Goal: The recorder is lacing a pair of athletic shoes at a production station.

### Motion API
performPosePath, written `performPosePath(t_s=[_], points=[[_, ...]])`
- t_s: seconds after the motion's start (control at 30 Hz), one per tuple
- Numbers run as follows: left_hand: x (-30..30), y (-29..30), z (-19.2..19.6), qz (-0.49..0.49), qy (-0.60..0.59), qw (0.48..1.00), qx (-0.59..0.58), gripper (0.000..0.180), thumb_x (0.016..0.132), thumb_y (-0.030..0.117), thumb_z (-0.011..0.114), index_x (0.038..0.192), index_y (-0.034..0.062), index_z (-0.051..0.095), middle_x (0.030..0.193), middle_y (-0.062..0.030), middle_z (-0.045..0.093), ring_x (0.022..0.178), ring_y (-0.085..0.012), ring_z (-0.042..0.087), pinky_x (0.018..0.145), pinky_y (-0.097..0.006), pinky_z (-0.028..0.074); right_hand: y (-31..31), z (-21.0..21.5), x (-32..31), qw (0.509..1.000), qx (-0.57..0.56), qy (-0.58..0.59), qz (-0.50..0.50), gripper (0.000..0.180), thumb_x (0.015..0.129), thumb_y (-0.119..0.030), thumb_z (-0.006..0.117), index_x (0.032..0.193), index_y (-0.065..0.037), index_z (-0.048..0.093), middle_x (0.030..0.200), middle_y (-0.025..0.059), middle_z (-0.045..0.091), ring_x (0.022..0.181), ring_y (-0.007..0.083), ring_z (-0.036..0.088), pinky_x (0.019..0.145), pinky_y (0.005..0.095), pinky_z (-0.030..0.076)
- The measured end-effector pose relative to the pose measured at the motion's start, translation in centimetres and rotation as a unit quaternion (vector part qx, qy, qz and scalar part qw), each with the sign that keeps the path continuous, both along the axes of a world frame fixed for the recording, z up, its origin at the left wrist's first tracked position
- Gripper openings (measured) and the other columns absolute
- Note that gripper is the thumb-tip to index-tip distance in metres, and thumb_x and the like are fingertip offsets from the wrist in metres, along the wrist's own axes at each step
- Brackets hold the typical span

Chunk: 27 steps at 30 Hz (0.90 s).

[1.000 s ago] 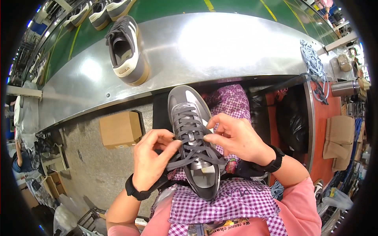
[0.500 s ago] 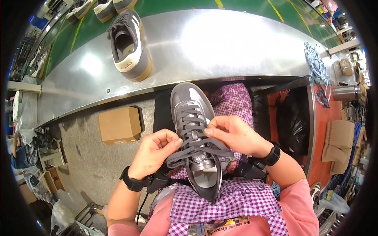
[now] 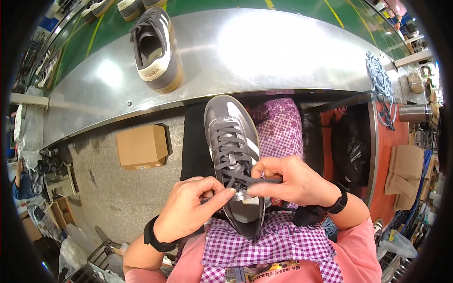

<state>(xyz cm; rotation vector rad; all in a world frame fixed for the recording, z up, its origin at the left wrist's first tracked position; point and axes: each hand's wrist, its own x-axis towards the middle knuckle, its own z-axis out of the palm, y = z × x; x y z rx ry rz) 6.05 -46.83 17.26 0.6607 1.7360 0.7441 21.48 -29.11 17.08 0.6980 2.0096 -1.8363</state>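
A grey sneaker (image 3: 220,111) with a white side stripe rests on my lap, toe pointing away. Its flat grey shoelace (image 3: 229,152) runs criss-cross up the tongue. Near the top of the lacing, my left hand (image 3: 191,207) is closed, thumb and forefinger pinching a lace on the left side. My right hand (image 3: 295,183) is closed on the other lace, which stretches across the tongue and pokes out past its fingers. The shoe's opening, with a pale insole (image 3: 247,212), faces me.
A similar sneaker (image 3: 158,56) stands on the metal bench (image 3: 198,52) ahead. More shoes (image 3: 130,8) sit on the green surface behind it. A bundle of light-blue laces (image 3: 377,73) lies at the bench's right end. A cardboard box (image 3: 141,146) is on the floor at left.
Both hands have moved nearer to me, down to the top of the lacing. The loose laces that lay spread across the tongue are now drawn together between the fingers.
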Motion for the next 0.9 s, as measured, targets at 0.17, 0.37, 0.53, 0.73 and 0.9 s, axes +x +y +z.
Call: performPosePath(t_s=[0.17,0.37,0.53,0.73,0.9], points=[[-0.9,-0.5,-2.8,-0.077,0.103,0.938,0.322,0.014,0.086,0.014,0.071,0.080,0.0015,0.068,0.066,-0.0058,0.057,0.060,-0.0131,0.051,0.055,-0.031,0.040,-0.4,-2.1,1.0,0.983,0.024,0.174,-0.059,0.021,0.093,-0.020,0.062,0.088,-0.001,0.067,0.071,0.0072,0.060,0.064,0.0099,0.053,0.059,0.0267,0.042],[-2.4,-2.1,-3.7,0.018,0.131,0.973,0.189,0.014,0.083,0.015,0.072,0.089,0.0029,0.070,0.085,-0.0085,0.061,0.081,-0.0239,0.058,0.073,-0.034,0.046,0.7,-2.6,0.8,0.988,0.049,0.081,-0.125,0.015,0.091,-0.016,0.064,0.089,-0.001,0.067,0.080,0.0058,0.062,0.074,0.0130,0.057,0.067,0.0263,0.044],[-1.5,-1.7,-1.5,-0.071,0.367,0.868,0.328,0.036,0.062,0.022,0.084,0.090,0.0057,0.070,0.089,-0.0065,0.061,0.083,-0.0261,0.056,0.073,-0.036,0.047,-0.2,-1.2,0.5,0.836,0.461,0.299,-0.002,0.028,0.074,-0.016,0.074,0.098,-0.006,0.067,0.091,0.0076,0.057,0.082,0.0262,0.056,0.070,0.0357,0.045],[0.3,-0.1,-0.8,-0.124,0.382,0.866,0.297,0.019,0.068,0.013,0.079,0.082,0.0070,0.068,0.078,-0.0033,0.062,0.071,-0.0211,0.058,0.064,-0.037,0.043,-1.9,-0.6,0.3,0.846,0.436,0.284,0.113,0.028,0.074,-0.018,0.074,0.094,-0.002,0.062,0.085,0.0075,0.055,0.082,0.0252,0.054,0.073,0.0356,0.043],[-3.2,-3.5,-1.5,-0.094,-0.196,0.893,0.394,0.006,0.079,0.012,0.073,0.077,0.0079,0.069,0.078,-0.0009,0.066,0.072,-0.0197,0.060,0.069,-0.034,0.043,1.7,-0.2,3.9,0.932,-0.176,0.314,-0.035,0.012,0.090,-0.010,0.064,0.088,0.002,0.065,0.078,0.0058,0.059,0.074,0.0167,0.054,0.067,0.0308,0.044]])
